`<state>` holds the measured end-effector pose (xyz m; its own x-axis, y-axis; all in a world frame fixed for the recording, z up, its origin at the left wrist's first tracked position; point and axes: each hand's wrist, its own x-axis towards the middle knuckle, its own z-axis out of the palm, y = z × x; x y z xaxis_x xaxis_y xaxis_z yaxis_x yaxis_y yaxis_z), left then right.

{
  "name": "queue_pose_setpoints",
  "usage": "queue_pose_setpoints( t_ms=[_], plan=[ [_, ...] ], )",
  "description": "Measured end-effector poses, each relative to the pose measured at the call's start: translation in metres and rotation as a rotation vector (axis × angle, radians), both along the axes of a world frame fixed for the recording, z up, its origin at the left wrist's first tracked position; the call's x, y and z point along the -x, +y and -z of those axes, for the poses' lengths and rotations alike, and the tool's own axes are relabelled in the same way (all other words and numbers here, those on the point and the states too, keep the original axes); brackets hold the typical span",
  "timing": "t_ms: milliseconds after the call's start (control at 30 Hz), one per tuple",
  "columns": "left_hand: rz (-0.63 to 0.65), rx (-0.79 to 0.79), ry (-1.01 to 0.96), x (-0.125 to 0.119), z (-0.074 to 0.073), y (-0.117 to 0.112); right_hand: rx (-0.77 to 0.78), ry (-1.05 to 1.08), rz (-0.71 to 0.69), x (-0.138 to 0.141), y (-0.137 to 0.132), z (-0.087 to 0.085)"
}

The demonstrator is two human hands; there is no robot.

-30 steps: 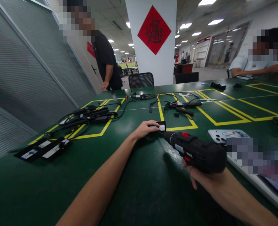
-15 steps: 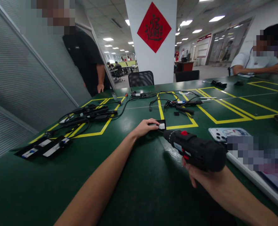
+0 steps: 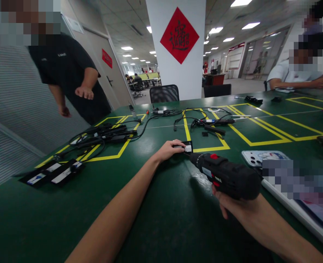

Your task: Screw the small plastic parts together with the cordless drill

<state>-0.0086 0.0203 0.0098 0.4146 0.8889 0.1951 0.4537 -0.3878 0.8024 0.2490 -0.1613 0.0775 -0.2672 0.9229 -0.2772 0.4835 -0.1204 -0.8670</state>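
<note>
Gripping a black drill (image 3: 224, 173) from below, a person's right hand (image 3: 229, 202) points its tip toward a small black part (image 3: 190, 143) bearing a white block (image 3: 188, 148), on the green table (image 3: 150, 219) just beside yellow tape (image 3: 211, 149). Fingers curl around the drill's mostly hidden handle; the left hand (image 3: 169, 150) rests at the part — finger and thumb appear to pinch the block. The drill looks heavy and rigid, best held by its handle; the part looks light, stiff, perhaps slippery — best held by its edges.
</note>
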Motion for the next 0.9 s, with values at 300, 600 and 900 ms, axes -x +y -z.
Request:
queue_pose_setpoints(
  t_ms=[300,600,900],
  plan=[
    [0.014,0.004,-0.032,0.0016,0.0019,0.0011,-0.007,-0.032,-0.026,-0.0003,0.0014,0.0003],
    [0.033,0.005,-0.046,0.0028,0.0019,0.0008,0.014,-0.006,-0.01,-0.0007,0.0004,-0.0019],
    [0.012,0.011,-0.027,0.0019,0.0035,0.003,-0.007,-0.018,-0.04,-0.0019,0.0015,0.0043]
  ],
)
